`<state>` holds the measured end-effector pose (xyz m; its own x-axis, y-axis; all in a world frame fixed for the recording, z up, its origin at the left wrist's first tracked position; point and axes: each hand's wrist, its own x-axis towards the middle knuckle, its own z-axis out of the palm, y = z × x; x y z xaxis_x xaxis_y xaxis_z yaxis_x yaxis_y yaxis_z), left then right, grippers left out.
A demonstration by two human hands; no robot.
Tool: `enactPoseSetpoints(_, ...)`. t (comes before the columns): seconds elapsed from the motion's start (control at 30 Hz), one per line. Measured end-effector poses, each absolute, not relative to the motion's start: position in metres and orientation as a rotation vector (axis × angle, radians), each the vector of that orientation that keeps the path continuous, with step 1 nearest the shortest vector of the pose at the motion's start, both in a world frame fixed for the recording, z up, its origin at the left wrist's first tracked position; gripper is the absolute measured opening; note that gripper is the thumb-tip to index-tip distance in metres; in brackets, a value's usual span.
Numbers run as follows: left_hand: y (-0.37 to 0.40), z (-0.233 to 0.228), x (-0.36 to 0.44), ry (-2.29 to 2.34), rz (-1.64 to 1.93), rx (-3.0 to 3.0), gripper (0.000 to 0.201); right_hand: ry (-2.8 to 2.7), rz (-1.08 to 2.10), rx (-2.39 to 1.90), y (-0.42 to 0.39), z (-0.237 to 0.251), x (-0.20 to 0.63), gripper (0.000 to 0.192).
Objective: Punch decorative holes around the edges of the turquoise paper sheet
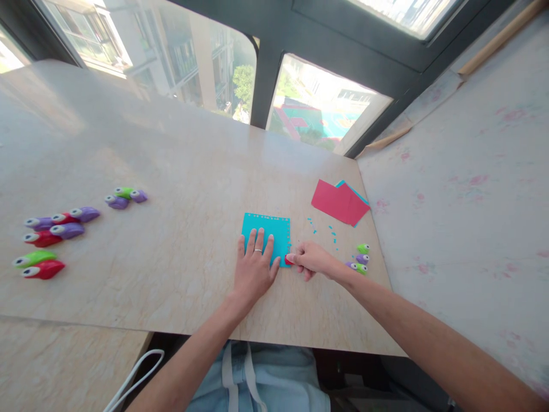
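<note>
The square bright-blue paper sheet (279, 233), holes along its far and right edges, lies on the pale marbled table (193, 171) under the flat, spread left hand (255, 263). The right hand (309, 258) pinches a small rounded red tool (288, 260) at the near-right corner, apparently punching; continuing would call for steady paper.

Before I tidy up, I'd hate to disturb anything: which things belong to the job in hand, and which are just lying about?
Seemingly in use:
blue sheet, under the left hand;
small red object, pinched in the right hand;
loose blue bits beside the sheet.

Seemingly lying about:
red paper near the wall;
eyed pieces on the left;
eyed pieces on the right;
white cable.
</note>
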<state>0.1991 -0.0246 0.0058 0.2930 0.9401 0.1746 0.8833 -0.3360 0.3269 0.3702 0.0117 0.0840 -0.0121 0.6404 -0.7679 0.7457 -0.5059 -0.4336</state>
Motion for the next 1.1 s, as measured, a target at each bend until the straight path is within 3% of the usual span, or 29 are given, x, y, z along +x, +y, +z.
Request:
enactPoseSetpoints(0.33,-0.025,0.006,0.198,1.671,0.549,2.368,0.059,1.511,-1.556,2.192,0.005,0.081,0.372,0.033)
enactPoseSetpoints(0.67,-0.028,0.007,0.196,1.669,0.531,2.37,0.058,1.514,-1.987,2.174,-0.007,0.057,0.401,0.045)
enactPoseSetpoints(0.83,-0.028,0.008,0.196,1.675,0.515,2.37,0.059,1.515,-2.057,2.218,-0.009,0.058,0.403,0.049)
enactPoseSetpoints(0.93,-0.028,0.008,0.196,1.677,0.506,2.37,0.059,1.728,-1.926,2.307,-0.013,0.056,0.4,0.049)
enactPoseSetpoints(1.1,-0.028,0.007,0.195,1.674,0.516,2.368,0.059,2.405,-1.385,2.12,-0.025,0.049,0.397,0.04)
